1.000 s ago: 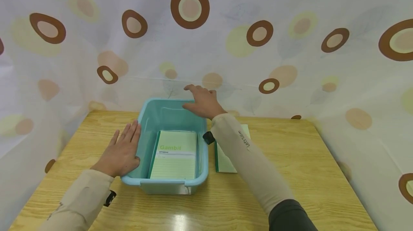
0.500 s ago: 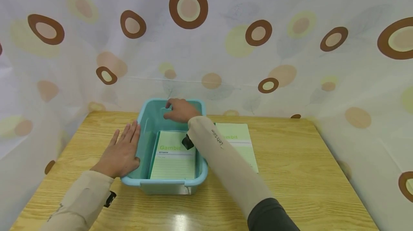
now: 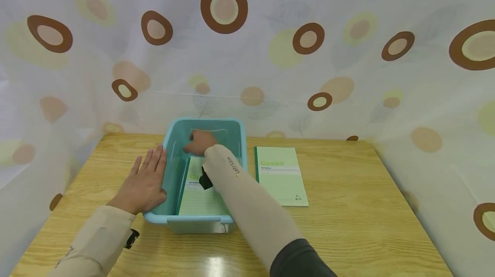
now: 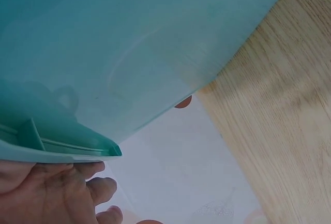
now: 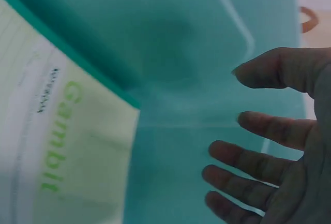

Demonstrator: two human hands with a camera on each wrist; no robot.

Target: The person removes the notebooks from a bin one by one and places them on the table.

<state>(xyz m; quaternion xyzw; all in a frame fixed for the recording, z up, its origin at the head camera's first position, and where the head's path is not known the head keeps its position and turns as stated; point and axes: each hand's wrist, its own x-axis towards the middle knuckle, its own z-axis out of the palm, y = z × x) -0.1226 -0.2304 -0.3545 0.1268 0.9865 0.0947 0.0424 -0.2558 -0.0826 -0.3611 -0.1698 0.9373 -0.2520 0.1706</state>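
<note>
Hovering inside blue bin (image 3: 193,220) — right hand (image 3: 200,142), thumb spread from loosely extended fingers, near far edge of Gambit notebook (image 3: 193,202) lying cover up in bin. Left hand (image 3: 143,182), fingers straight, rests against bin's left rim. Second notebook (image 3: 280,180) lies cover up on wooden table (image 3: 359,199), right of bin — right forearm (image 3: 251,212) crosses bin's right rim.

The bin (image 3: 193,226) was smooth, faintly glossy plastic; the inner notebook (image 3: 201,200) and the outer notebook (image 3: 282,178) had matt paper covers. The tabletop (image 3: 355,204) was wood-grained and glossy, the sleeves (image 3: 251,204) matt cloth, the backdrop (image 3: 247,62), too distant to be sure, perhaps lightly creased plastic sheeting
</note>
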